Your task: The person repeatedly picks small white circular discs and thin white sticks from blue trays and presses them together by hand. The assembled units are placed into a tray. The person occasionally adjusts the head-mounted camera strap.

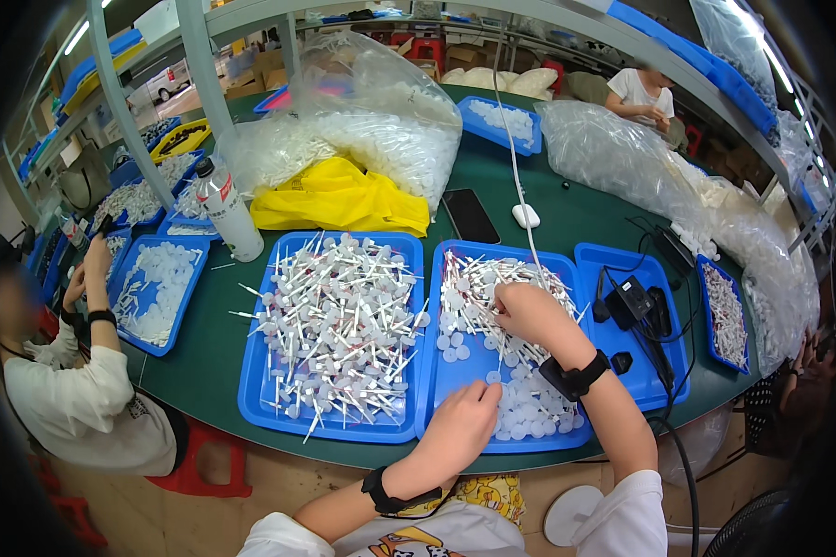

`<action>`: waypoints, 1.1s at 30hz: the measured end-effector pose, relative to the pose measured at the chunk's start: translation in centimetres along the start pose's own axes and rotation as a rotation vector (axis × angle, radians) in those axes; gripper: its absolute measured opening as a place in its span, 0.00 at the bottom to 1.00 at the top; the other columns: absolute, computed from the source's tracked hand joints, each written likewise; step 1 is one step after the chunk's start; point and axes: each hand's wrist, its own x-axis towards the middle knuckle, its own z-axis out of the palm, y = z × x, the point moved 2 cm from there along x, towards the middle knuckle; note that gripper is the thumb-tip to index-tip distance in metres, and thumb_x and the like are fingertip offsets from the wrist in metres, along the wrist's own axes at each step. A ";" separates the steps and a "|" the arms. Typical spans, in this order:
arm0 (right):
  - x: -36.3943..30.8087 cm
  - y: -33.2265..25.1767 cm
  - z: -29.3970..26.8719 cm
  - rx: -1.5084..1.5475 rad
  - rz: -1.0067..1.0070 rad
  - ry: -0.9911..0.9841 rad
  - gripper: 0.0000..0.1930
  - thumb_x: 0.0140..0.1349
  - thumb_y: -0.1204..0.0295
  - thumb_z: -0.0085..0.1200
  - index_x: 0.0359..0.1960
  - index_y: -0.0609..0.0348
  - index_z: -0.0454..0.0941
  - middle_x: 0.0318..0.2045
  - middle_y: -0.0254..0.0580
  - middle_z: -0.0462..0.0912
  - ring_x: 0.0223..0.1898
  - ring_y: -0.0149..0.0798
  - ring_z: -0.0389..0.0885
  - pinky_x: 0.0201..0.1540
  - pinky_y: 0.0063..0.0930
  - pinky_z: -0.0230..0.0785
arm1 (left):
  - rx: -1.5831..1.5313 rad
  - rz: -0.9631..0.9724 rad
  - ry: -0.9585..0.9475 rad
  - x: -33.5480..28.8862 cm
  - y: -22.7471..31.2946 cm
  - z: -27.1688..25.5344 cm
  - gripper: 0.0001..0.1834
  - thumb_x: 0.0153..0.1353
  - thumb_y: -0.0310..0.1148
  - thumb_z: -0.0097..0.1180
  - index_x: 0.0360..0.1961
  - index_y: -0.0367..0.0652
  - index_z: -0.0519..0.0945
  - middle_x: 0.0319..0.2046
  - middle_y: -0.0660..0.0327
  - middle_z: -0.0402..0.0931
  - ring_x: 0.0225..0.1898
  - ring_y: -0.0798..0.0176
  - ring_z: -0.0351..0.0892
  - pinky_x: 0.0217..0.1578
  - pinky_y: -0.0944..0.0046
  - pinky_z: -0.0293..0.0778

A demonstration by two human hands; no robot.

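Observation:
My left hand (460, 422) is over the near part of a blue tray (444, 395), fingers pinched together. At its fingertips is a translucent white round cap (493, 377); whether the fingers hold it I cannot tell. My right hand (534, 314) reaches into the same tray, its fingers curled at a heap of thin white sticks (474, 288); what they grip is hidden. Loose white caps (539, 418) lie in the tray's near right part. Left of it, a second blue tray (251, 395) is heaped with sticks bearing caps (339, 325).
A blue tray (669, 357) holds black adapters and cables. Behind are a phone (471, 215), a white mouse-like object (526, 215), a yellow bag (344, 197), a clear bag of white parts (409, 130) and a bottle (232, 218). A co-worker (84, 399) sits left. A white cable hangs down.

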 end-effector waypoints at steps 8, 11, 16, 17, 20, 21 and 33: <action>-0.7 0.0 -0.1 0.030 0.084 0.142 0.04 0.50 0.79 0.55 0.28 0.64 0.80 0.26 0.53 0.82 0.32 0.53 0.83 0.38 0.43 0.74 | -0.018 0.009 0.066 -0.6 0.3 -0.6 0.15 0.57 0.20 0.54 0.47 0.37 0.75 0.37 0.49 0.70 0.37 0.44 0.76 0.39 0.51 0.74; -1.7 -0.1 -1.6 0.160 0.160 0.202 0.05 0.50 0.79 0.58 0.29 0.66 0.81 0.24 0.50 0.83 0.30 0.47 0.83 0.35 0.37 0.75 | -0.099 0.005 0.118 -0.8 -0.1 -1.1 0.14 0.57 0.19 0.53 0.46 0.36 0.77 0.38 0.51 0.70 0.36 0.49 0.77 0.38 0.56 0.75; -4.8 -2.0 -5.3 0.386 0.265 0.261 0.06 0.53 0.77 0.60 0.32 0.67 0.82 0.29 0.53 0.83 0.34 0.49 0.84 0.38 0.36 0.76 | -0.435 -0.145 0.097 -1.1 0.6 -4.0 0.10 0.60 0.20 0.54 0.43 0.36 0.80 0.40 0.55 0.74 0.36 0.62 0.77 0.37 0.66 0.75; -5.4 -2.6 -5.6 0.426 0.256 0.309 0.06 0.54 0.77 0.60 0.32 0.67 0.82 0.29 0.53 0.84 0.34 0.47 0.84 0.38 0.35 0.76 | -0.453 -0.184 0.053 -1.3 0.7 -4.9 0.09 0.63 0.20 0.53 0.44 0.36 0.79 0.40 0.57 0.77 0.37 0.69 0.76 0.39 0.70 0.73; -7.5 -4.4 -6.1 0.529 0.227 0.394 0.06 0.58 0.77 0.62 0.34 0.68 0.81 0.30 0.44 0.85 0.32 0.32 0.84 0.37 0.24 0.75 | -0.785 -0.358 0.012 -2.0 -0.4 -4.8 0.09 0.66 0.20 0.48 0.46 0.36 0.76 0.39 0.59 0.79 0.39 0.72 0.76 0.42 0.72 0.72; -8.1 -5.0 -6.0 0.584 0.229 0.395 0.06 0.58 0.77 0.62 0.34 0.68 0.81 0.31 0.43 0.85 0.33 0.31 0.84 0.37 0.24 0.75 | -0.888 -0.323 0.037 -1.9 -0.1 -5.2 0.08 0.70 0.23 0.44 0.47 0.37 0.74 0.37 0.62 0.78 0.39 0.74 0.74 0.44 0.72 0.70; -11.8 -9.5 -4.5 1.123 0.246 0.408 0.10 0.60 0.82 0.60 0.43 0.71 0.81 0.35 0.48 0.86 0.36 0.35 0.86 0.40 0.24 0.78 | -0.499 -0.107 0.035 -1.1 1.0 -6.5 0.08 0.63 0.30 0.60 0.40 0.37 0.83 0.26 0.60 0.67 0.33 0.61 0.70 0.34 0.62 0.66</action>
